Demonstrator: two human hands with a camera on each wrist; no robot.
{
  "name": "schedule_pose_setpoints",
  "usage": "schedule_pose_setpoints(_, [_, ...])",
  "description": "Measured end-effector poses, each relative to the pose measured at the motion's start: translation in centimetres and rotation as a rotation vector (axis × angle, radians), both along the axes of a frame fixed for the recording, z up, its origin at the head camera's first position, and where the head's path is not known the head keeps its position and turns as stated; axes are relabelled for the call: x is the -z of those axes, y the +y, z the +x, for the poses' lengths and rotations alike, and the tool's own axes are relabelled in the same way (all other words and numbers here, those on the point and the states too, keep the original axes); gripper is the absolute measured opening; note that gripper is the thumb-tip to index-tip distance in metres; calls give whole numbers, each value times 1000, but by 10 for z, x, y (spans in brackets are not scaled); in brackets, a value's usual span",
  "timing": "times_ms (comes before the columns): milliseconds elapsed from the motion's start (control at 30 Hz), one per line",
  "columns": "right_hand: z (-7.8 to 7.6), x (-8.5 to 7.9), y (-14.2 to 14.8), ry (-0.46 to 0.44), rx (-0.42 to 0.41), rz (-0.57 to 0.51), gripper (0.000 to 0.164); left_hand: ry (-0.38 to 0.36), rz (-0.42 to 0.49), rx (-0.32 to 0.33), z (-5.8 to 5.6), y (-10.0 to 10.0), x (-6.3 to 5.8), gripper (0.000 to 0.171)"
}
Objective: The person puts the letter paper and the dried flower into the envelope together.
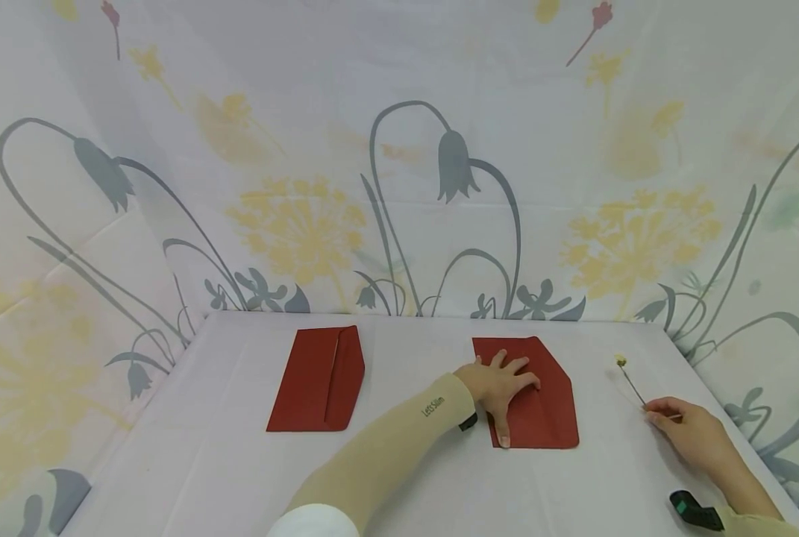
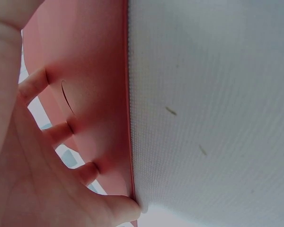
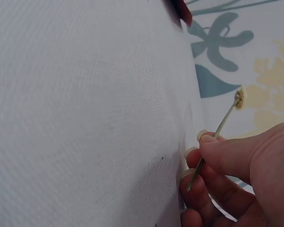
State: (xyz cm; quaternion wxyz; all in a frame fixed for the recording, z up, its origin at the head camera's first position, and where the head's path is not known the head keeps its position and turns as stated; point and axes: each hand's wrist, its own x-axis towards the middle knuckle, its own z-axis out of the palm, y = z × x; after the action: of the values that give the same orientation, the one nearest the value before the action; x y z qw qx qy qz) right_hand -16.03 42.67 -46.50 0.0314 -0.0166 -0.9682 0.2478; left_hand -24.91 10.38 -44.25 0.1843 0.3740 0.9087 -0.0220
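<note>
With its fingers spread, the left hand [image 1: 500, 386] presses on a red paper envelope [image 1: 548, 418] that lies on the right half of the table. In the left wrist view the fingertips bear on the red paper [image 2: 92, 52], and the thumb is at its near edge. To the right of that envelope, the right hand [image 1: 693, 436] pinches a small dried flower [image 1: 621, 361] by its thin stem. The right wrist view shows the pale yellowish flower head [image 3: 240, 98] pointing up and away, with the stem between thumb and fingers.
A second red envelope [image 1: 305, 380] lies on the left part of the white-covered table [image 1: 171, 470], its pointed flap towards the right. A floral-printed cloth [image 1: 406, 246] hangs behind the table and along both sides. Black wrist devices sit on both arms.
</note>
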Motion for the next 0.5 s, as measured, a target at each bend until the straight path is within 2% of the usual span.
schedule_pose_setpoints(333, [0, -6, -8, -41, 28, -52, 22, -7, -1, -2, 1, 0, 0, 110])
schedule_pose_setpoints(500, [1, -8, -12, -29, 21, -69, 24, -11, -1, -4, 0, -1, 0, 109])
